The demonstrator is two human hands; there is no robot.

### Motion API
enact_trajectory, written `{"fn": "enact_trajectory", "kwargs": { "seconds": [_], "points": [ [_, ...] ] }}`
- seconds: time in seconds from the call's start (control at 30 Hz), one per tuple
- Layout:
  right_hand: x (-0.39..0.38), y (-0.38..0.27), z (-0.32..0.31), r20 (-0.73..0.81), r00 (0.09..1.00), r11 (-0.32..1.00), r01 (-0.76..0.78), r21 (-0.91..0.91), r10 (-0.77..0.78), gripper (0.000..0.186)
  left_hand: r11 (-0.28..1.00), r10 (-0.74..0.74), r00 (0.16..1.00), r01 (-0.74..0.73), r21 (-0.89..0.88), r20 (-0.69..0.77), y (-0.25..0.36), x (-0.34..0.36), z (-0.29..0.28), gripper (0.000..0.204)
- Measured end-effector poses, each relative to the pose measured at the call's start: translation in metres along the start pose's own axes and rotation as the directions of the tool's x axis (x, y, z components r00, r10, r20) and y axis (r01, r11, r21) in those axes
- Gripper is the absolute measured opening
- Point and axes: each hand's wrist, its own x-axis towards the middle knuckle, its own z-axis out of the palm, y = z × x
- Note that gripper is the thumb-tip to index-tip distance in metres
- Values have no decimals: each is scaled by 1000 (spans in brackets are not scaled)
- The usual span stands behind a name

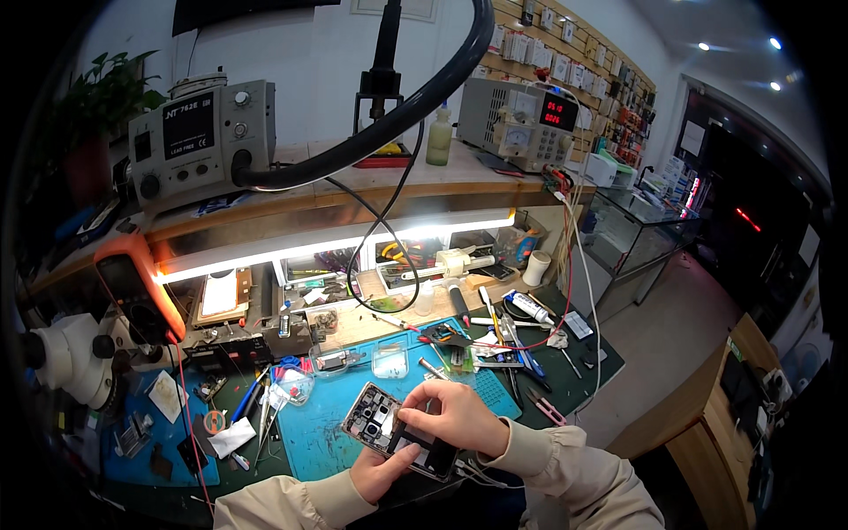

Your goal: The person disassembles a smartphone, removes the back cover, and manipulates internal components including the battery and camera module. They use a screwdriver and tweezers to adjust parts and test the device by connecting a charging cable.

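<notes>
- Opened smartphone (pixel 389 428), back cover off, held tilted over the near edge of the blue work mat (pixel 322 442).
- Left hand (pixel 382 475) under its near end, thumb clamped on the dark lower half.
- Right hand (pixel 455 413) gripping the right edge, fingertips curled onto the internals, hiding part of the board.
- Microscope (pixel 66 353) far left, cut off by the dark rim.
- Small tools (pixel 495 353) beyond, hard to make out.
</notes>
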Motion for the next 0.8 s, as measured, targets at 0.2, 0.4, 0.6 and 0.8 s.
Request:
{"fn": "enact_trajectory", "kwargs": {
  "seconds": [0.2, 0.4, 0.6, 0.8],
  "points": [
    [2, 16, -3, -16, 998, 979, -60, 197, 65, 17, 998, 54, 995, -58, -39, -88, 14, -2, 12, 52],
    [-1, 18, -4, 28, 998, 956, -55, 289, 49, 30, 999, -40, 998, 39, -30, -38, 11, 0, 0, 52],
    [5, 22, -3, 77, 995, 935, -79, 345, 56, 33, 997, -66, 996, 64, -30, -57, 15, -1, 0, 53],
    [8, 18, -2, 96, 993, 950, -95, 297, 69, 32, 1000, -10, 998, 11, 22, -60, 17, -1, 5, 48]
  ]
}}
